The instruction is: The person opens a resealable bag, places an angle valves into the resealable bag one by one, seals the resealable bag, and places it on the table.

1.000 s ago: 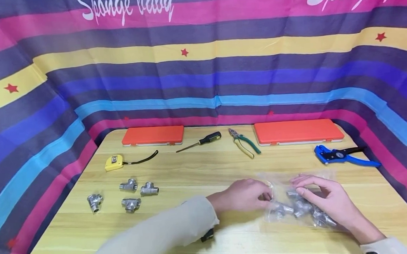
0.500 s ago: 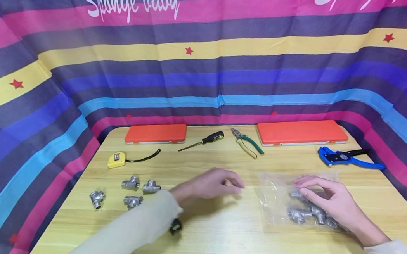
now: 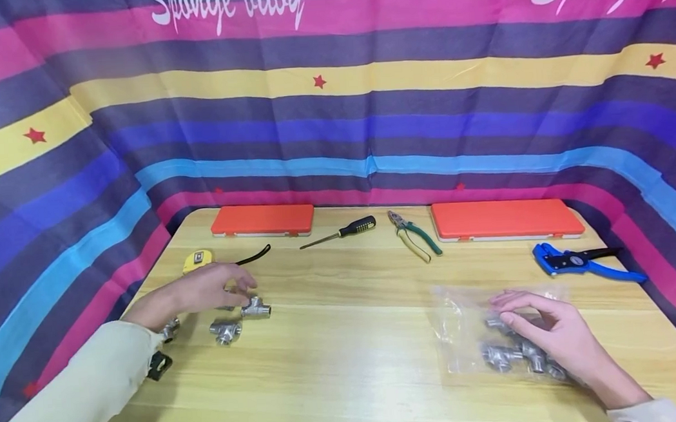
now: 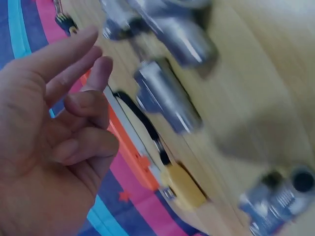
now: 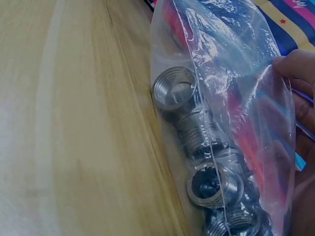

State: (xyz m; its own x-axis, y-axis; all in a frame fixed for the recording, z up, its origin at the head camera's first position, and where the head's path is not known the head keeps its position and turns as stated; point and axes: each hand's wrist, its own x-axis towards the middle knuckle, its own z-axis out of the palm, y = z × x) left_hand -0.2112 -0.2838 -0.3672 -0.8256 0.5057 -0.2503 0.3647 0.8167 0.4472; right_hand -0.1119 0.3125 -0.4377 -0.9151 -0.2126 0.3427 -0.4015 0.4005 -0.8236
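Note:
Over the metal tee fittings (image 3: 257, 308) on the left of the table hovers my left hand (image 3: 212, 288), its fingers loosely bent and holding nothing. The left wrist view shows it beside a tee fitting (image 4: 167, 96), with more fittings around. Several tees lie there, one partly covered by the hand and another (image 3: 226, 332) just in front. At the right, my right hand (image 3: 554, 327) holds the edge of a clear plastic bag (image 3: 453, 336) between thumb and fingers. Inside the bag (image 5: 246, 103), several threaded tees (image 5: 209, 187) lie in a row, some hidden under the hand.
A yellow tape measure (image 3: 197, 259) with a black strap sits just behind the left hand. Along the back are two orange cases (image 3: 263, 220), a screwdriver (image 3: 357, 226) and pliers (image 3: 425, 236). A blue wire stripper (image 3: 615, 271) lies near the right edge. Striped cloth (image 3: 333, 134) surrounds the table.
My left hand has left the bag and swept left across the table to the loose fittings. The right hand stays at the bag. The head view has shifted slightly.

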